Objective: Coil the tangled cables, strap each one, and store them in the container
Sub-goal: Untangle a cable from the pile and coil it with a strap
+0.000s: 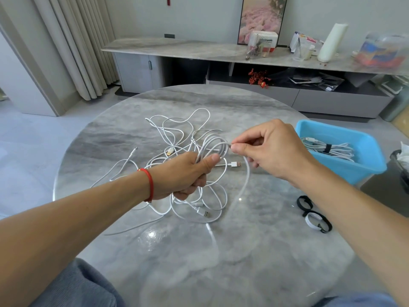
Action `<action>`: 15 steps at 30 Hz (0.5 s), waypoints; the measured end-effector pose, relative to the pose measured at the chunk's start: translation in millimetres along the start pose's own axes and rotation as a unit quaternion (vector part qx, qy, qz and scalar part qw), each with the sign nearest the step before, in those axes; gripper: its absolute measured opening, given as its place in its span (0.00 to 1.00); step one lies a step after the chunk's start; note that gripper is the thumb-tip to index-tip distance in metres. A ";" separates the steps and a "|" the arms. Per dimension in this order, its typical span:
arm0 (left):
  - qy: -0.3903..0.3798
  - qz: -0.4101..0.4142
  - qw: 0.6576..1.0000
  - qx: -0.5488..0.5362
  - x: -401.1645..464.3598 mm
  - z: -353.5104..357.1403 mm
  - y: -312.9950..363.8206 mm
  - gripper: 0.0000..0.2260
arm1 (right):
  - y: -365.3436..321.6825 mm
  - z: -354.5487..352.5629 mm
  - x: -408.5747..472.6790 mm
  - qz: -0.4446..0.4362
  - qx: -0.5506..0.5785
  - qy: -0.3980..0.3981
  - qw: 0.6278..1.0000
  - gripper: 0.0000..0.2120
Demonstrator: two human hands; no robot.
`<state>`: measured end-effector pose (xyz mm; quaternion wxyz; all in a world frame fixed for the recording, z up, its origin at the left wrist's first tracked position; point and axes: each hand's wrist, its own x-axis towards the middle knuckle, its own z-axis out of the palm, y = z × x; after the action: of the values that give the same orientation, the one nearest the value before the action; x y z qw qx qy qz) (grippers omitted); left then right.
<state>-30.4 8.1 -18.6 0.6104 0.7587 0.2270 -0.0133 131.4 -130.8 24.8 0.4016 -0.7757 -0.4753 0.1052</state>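
Cables (177, 138) in thin white plastic sheathing are spread in a loose tangle over the round, glossy grey marble table (254, 262); one of them is being wound, and a half-made coil (218, 147) of several rounded loops is clamped in the left hand (186, 176), fingers curled round the bundle and thumb pressed over it; just beside that grip, at the top of the loops, a strand is pinched between thumb and forefinger of the right hand (272, 151), from which the free length arcs down past the fist. Below and beyond the left fist the other cables cross one another, with a white USB plug (235, 164) lying just right of the thumb and another plug (204, 213) under the wrist side; these could be snagged and dragged up into the coil if the strand is pulled hard, tightening a knot; the smooth, springy loops could also slip and fan open if the left grip is relaxed before strapping. Two black loop straps (314, 214), soft and band-like, lie near the right forearm; well to the right of both grips, the blue plastic container (363, 165) at the table edge is seen to hold one strapped cable bundle (327, 148).
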 end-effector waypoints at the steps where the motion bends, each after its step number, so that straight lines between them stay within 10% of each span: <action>1: 0.005 0.003 1.000 -0.011 -1.1 1.9 0.2 0.24 | -1.5 4.1 -2.2 0.022 0.042 0.003 0.999 0.02; 6: -0.029 0.007 0.999 -0.033 -0.3 4.8 5.5 0.34 | -6.9 9.8 -3.5 0.053 0.105 0.030 0.993 0.04; 15: -0.082 0.005 0.994 -0.069 -3.0 11.7 8.6 0.21 | -11.3 11.5 -5.8 0.086 0.190 0.057 0.976 0.04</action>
<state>-27.0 -5.1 -12.8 0.6782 0.7120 0.1729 -0.0564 114.6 -127.1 24.2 0.5574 -0.7282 -0.3545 0.1828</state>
